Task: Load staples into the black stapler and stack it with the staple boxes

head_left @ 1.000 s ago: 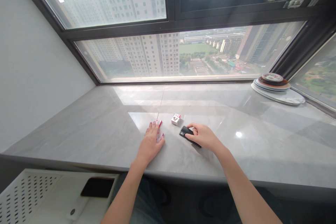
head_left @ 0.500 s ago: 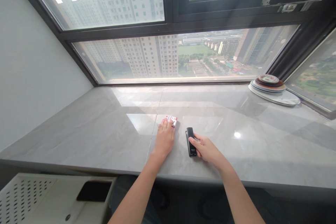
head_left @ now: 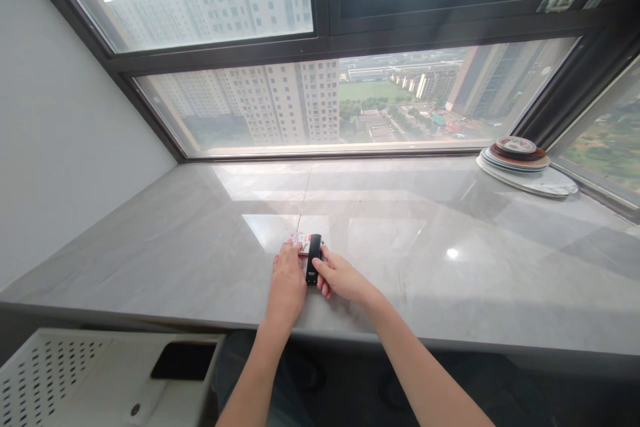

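A small white packet with red print [head_left: 304, 241] lies on the grey stone counter; whether it is a box or a stack of cards I cannot make out. Over its left and near side lie the fingers of my left hand [head_left: 289, 280], which cover part of it and hold it. My right hand [head_left: 340, 275] grips a black stapler [head_left: 313, 260], thumb on top and fingers along the right side. The stapler points away from me, its front end at the packet's right side and overlapping it. Both hands are close together.
A stack of plates [head_left: 525, 167] stands at the counter's [head_left: 165, 240] back right corner by the window. Below the front edge, at left, a white perforated plastic piece [head_left: 100, 373] bears a dark phone-like slab [head_left: 184, 361]. A wall [head_left: 65, 127] bounds the left.
My right hand has carried the stapler leftward to the packet. My left hand and the packet have shifted left and slightly nearer me. The view has tilted a little.
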Action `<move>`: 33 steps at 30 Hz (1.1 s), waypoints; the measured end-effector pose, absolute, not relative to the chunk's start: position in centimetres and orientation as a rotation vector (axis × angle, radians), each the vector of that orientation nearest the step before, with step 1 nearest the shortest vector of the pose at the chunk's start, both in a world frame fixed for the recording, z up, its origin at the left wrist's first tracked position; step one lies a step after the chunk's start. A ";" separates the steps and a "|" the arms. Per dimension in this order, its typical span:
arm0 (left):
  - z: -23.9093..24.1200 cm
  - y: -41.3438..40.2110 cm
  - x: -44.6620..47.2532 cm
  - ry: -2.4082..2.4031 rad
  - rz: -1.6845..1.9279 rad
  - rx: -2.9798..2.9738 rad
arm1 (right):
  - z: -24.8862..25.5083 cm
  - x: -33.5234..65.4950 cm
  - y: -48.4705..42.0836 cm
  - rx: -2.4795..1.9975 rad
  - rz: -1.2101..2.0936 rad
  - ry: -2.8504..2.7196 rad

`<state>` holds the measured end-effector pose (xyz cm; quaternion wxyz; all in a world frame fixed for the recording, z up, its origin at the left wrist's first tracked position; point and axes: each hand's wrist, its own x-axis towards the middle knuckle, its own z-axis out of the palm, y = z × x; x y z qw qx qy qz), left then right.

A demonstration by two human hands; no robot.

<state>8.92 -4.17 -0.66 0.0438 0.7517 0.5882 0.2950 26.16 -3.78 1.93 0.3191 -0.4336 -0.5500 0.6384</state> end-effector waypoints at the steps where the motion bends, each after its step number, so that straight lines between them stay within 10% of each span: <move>1: -0.6 -3.8 7.7 1.809 0.900 2.294 | 1.9 25.1 -3.2 -1.121 1.716 -1.472; 18: 0.0 1.2 0.4 1.830 1.112 2.161 | 1.4 17.6 2.1 -1.151 1.666 -1.591; 33: 3.8 -2.8 5.5 1.786 1.380 2.142 | 0.5 37.5 -7.9 -1.823 0.200 -2.210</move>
